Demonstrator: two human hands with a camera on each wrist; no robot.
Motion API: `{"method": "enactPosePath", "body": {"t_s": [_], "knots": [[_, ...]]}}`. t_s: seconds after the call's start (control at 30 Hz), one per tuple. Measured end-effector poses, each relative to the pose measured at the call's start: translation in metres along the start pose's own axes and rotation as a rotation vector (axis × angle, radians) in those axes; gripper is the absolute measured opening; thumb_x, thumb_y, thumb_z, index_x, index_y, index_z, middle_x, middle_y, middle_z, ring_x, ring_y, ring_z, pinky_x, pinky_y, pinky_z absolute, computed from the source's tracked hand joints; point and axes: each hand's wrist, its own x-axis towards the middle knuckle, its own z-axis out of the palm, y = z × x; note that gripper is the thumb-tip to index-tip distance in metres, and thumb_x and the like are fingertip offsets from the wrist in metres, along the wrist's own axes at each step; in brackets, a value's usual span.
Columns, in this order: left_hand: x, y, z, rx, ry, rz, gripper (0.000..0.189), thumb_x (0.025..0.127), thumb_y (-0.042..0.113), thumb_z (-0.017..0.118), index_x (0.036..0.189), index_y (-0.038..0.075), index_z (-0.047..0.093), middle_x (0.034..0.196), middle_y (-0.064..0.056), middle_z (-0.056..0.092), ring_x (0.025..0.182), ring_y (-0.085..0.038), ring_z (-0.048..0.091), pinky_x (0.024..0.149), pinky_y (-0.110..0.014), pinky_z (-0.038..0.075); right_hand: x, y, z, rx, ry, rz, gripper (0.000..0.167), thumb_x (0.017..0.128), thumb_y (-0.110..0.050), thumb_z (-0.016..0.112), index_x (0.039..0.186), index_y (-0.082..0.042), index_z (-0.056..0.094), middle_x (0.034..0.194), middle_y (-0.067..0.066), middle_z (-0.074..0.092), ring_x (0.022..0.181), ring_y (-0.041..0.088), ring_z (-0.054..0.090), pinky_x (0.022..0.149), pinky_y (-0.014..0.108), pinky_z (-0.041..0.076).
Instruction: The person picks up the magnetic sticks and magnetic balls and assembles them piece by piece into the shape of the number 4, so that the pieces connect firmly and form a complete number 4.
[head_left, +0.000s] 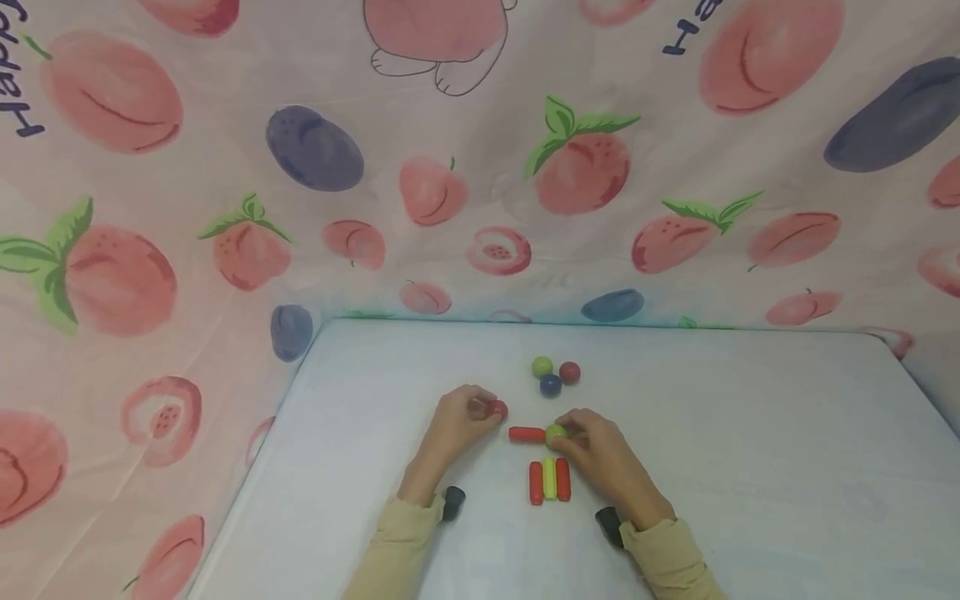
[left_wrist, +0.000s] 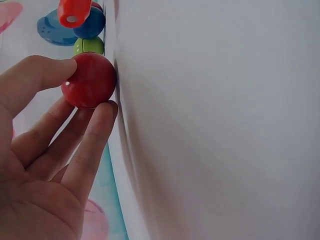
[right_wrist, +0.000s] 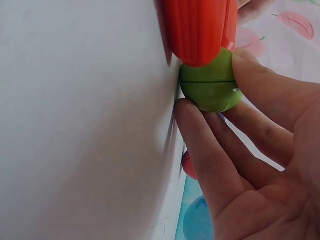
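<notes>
Two tan sleeves (head_left: 393, 546) are nearest. Over the white surface (head_left: 765, 450), the left hand (head_left: 459, 419) pinches one red ball (head_left: 498, 409). The right hand (head_left: 596, 446) pinches one green ball (head_left: 555, 435) at the right end of one red stick (head_left: 527, 434). On the near side, one yellow stick (head_left: 550, 478) lies between two red sticks (head_left: 536, 483). Three more balls (head_left: 551, 385), green, blue and red, sit farther off. The far cloth (head_left: 495, 192) says "Ha" on the right, cut off.

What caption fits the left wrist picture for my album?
The left hand pinches a red ball, green ball and blue ball behind.
</notes>
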Motion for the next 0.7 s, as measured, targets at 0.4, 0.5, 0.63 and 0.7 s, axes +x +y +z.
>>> {"method": "enactPosePath", "body": {"t_s": [0.4,0.5,0.63,0.7], "knots": [[-0.012,-0.002,-0.002,-0.032,-0.009,-0.023,0.025,0.083,0.026,0.072,0.104,0.017,0.064,0.098,0.001,0.067,0.091,-0.014,0.066,0.082,-0.03,0.055,0.0,0.0,0.0,-0.003,0.001,-0.006,0.03,0.081,-0.031,0.073,0.106,-0.019,0.064,0.103,-0.003,0.065,0.092,0.013,0.059,0.086,0.035,0.054],[-0.014,-0.002,-0.002,-0.033,-0.013,-0.03,0.025,0.082,0.025,0.072,0.104,0.017,0.064,0.098,0.001,0.067,0.091,-0.014,0.065,0.082,-0.03,0.055,0.0,-0.001,-0.001,0.005,-0.001,0.003,0.03,0.081,-0.032,0.073,0.106,-0.019,0.064,0.103,-0.003,0.065,0.093,0.013,0.059,0.086,0.035,0.054],[-0.018,-0.002,-0.002,-0.034,-0.023,-0.04,0.025,0.082,0.025,0.072,0.104,0.017,0.064,0.098,0.001,0.067,0.092,-0.014,0.066,0.082,-0.03,0.056,-0.001,-0.003,-0.001,0.019,-0.007,0.024,0.03,0.081,-0.032,0.073,0.107,-0.019,0.064,0.103,-0.004,0.064,0.095,0.014,0.06,0.087,0.036,0.054],[-0.019,-0.003,-0.001,-0.04,-0.03,-0.045,0.025,0.082,0.025,0.073,0.104,0.017,0.064,0.098,0.002,0.067,0.091,-0.013,0.066,0.082,-0.029,0.055,-0.001,-0.003,-0.002,0.027,-0.008,0.036,0.03,0.081,-0.031,0.074,0.107,-0.02,0.064,0.103,-0.004,0.064,0.095,0.014,0.06,0.087,0.036,0.054]]}}
